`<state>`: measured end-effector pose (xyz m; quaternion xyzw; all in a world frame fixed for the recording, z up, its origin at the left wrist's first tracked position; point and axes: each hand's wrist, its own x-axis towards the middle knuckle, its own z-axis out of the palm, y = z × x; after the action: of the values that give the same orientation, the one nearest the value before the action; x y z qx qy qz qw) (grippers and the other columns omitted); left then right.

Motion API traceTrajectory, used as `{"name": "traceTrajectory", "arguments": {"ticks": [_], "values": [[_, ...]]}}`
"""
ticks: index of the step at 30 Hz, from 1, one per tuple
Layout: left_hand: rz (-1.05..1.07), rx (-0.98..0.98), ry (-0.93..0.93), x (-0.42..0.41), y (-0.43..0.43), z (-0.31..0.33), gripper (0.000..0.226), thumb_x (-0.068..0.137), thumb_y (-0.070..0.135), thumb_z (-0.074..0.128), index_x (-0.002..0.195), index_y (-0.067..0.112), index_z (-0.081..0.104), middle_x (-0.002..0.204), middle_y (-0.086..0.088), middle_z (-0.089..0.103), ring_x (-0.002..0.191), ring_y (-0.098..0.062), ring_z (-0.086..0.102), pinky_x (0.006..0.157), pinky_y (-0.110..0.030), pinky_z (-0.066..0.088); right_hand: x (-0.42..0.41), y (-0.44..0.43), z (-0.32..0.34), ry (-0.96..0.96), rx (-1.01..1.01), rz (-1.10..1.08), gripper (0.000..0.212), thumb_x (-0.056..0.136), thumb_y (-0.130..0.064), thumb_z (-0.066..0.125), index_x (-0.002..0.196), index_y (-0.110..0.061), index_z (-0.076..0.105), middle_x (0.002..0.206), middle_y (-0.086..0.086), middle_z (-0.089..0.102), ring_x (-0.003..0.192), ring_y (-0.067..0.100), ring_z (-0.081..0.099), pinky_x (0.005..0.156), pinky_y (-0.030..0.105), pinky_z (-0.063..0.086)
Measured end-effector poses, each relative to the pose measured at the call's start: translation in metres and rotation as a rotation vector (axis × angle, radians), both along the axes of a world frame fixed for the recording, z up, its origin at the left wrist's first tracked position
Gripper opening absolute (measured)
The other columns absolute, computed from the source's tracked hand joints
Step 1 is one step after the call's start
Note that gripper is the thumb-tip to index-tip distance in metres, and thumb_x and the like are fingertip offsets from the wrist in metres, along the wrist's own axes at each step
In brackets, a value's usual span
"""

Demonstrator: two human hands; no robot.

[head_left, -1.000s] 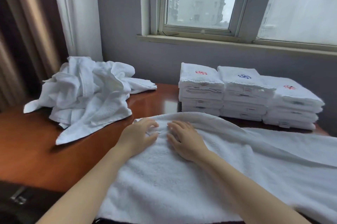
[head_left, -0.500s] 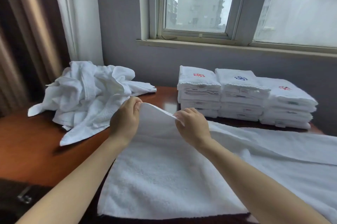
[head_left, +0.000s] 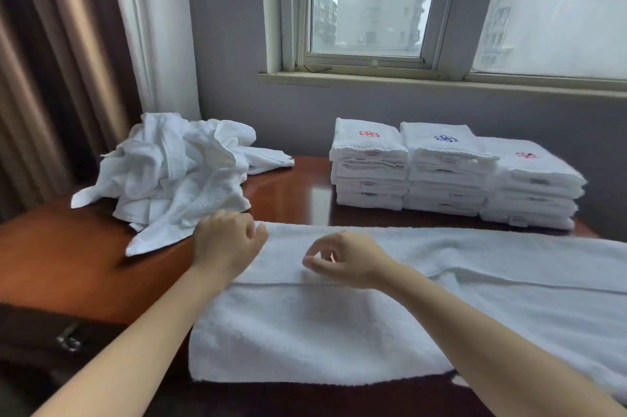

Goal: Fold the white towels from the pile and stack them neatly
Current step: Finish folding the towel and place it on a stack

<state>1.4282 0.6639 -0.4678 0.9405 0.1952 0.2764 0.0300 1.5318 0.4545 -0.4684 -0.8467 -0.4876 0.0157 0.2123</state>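
A large white towel (head_left: 339, 325) lies spread on the table in front of me. Its far edge is folded toward me and lies as a seam across the middle. My left hand (head_left: 227, 243) sits at the towel's far left corner with fingers curled; whether it pinches the cloth is unclear. Just above the seam hovers my right hand (head_left: 342, 259), thumb and forefinger curled together with nothing visibly between them. The pile of unfolded white towels (head_left: 176, 175) is heaped at the left. Three stacks of folded towels (head_left: 448, 172) stand at the back right.
The wooden table (head_left: 68, 257) has a bare patch at the left, below the pile. Brown and white curtains (head_left: 84, 43) hang at the left, and a window sill (head_left: 441, 82) runs above the stacks. A metal handle (head_left: 68, 342) shows under the table's front edge.
Both hands lifted the towel's far edge and brought it toward me. That edge now lies flat across the middle, and the hands are lower and apart from it.
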Motion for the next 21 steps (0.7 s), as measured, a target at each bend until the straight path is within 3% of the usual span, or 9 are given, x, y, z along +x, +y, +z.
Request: {"name": "traceTrajectory", "arguments": {"ticks": [2, 4, 7, 9, 11, 13, 15, 18, 21], "values": [[-0.053, -0.083, 0.019, 0.008, -0.009, -0.003, 0.021, 0.089, 0.034, 0.051, 0.080, 0.023, 0.066, 0.083, 0.006, 0.061, 0.088, -0.021, 0.056, 0.071, -0.033, 0.044, 0.006, -0.003, 0.003, -0.023, 0.108, -0.100, 0.028, 0.090, -0.050, 0.049, 0.098, -0.034, 0.071, 0.080, -0.013, 0.066, 0.072, 0.005, 0.057, 0.062, 0.027, 0.040], [-0.158, -0.200, 0.076, 0.018, -0.024, -0.009, 0.020, 0.092, 0.031, 0.053, 0.106, 0.029, 0.067, 0.108, 0.010, 0.062, 0.108, -0.015, 0.054, 0.084, -0.030, 0.042, 0.015, -0.007, 0.004, -0.127, 0.147, -0.216, 0.024, 0.094, -0.030, 0.049, 0.103, -0.032, 0.071, 0.096, -0.013, 0.070, 0.087, 0.009, 0.059, 0.068, 0.028, 0.042], [-0.264, -0.293, 0.260, 0.033, -0.049, -0.026, 0.041, 0.099, 0.040, 0.044, 0.138, 0.030, 0.050, 0.146, 0.008, 0.046, 0.137, -0.013, 0.037, 0.109, -0.033, 0.033, 0.028, -0.024, -0.003, -0.202, 0.062, -0.342, 0.037, 0.095, -0.014, 0.043, 0.119, -0.028, 0.066, 0.115, -0.009, 0.065, 0.112, 0.015, 0.054, 0.083, 0.032, 0.046], [-0.220, -0.207, 0.415, 0.043, -0.060, -0.039, 0.054, 0.101, 0.052, 0.031, 0.151, 0.032, 0.030, 0.162, 0.004, 0.021, 0.150, -0.016, 0.014, 0.121, -0.044, 0.012, 0.035, -0.033, -0.013, -0.207, -0.067, -0.365, 0.038, 0.096, -0.016, 0.041, 0.127, -0.027, 0.060, 0.123, -0.006, 0.060, 0.120, 0.020, 0.050, 0.092, 0.034, 0.042], [-0.170, -0.159, 0.494, 0.053, -0.059, -0.045, 0.061, 0.099, 0.060, 0.020, 0.155, 0.036, 0.015, 0.165, 0.005, 0.002, 0.152, -0.018, -0.003, 0.120, -0.052, -0.004, 0.038, -0.037, -0.025, -0.166, -0.143, -0.339, 0.034, 0.099, -0.027, 0.039, 0.128, -0.026, 0.055, 0.133, -0.005, 0.052, 0.129, 0.022, 0.043, 0.105, 0.037, 0.033], [-0.175, -0.148, 0.515, 0.062, -0.052, -0.047, 0.064, 0.097, 0.065, 0.017, 0.155, 0.039, 0.009, 0.165, 0.006, -0.004, 0.152, -0.017, -0.008, 0.119, -0.055, -0.006, 0.039, -0.035, -0.033, -0.070, -0.177, -0.314, 0.043, 0.101, -0.038, 0.033, 0.142, -0.027, 0.042, 0.154, -0.002, 0.034, 0.144, 0.021, 0.024, 0.117, 0.042, 0.015], [-0.188, -0.137, 0.542, 0.069, -0.041, -0.047, 0.065, 0.095, 0.068, 0.016, 0.155, 0.042, 0.007, 0.165, 0.006, -0.006, 0.151, -0.016, -0.010, 0.119, -0.055, -0.007, 0.041, -0.028, -0.038, -0.016, -0.209, -0.317, 0.052, 0.102, -0.045, 0.027, 0.152, -0.030, 0.027, 0.164, 0.000, 0.015, 0.151, 0.019, 0.006, 0.121, 0.047, 0.000], [-0.194, -0.118, 0.549, 0.076, -0.021, -0.049, 0.067, 0.093, 0.071, 0.014, 0.154, 0.045, 0.006, 0.165, 0.008, -0.007, 0.151, -0.014, -0.011, 0.119, -0.054, -0.008, 0.046, -0.014, -0.042, -0.032, -0.198, -0.336, 0.055, 0.101, -0.049, 0.024, 0.153, -0.031, 0.023, 0.165, 0.001, 0.010, 0.152, 0.019, 0.002, 0.121, 0.050, -0.004], [-0.216, -0.109, 0.534, 0.083, -0.005, -0.050, 0.069, 0.090, 0.073, 0.013, 0.153, 0.047, 0.005, 0.165, 0.009, -0.007, 0.151, -0.013, -0.011, 0.119, -0.053, -0.007, 0.046, -0.002, -0.041, -0.053, -0.133, -0.333, 0.051, 0.100, -0.046, 0.030, 0.148, -0.030, 0.032, 0.163, 0.001, 0.019, 0.151, 0.020, 0.007, 0.121, 0.048, -0.002]]}}
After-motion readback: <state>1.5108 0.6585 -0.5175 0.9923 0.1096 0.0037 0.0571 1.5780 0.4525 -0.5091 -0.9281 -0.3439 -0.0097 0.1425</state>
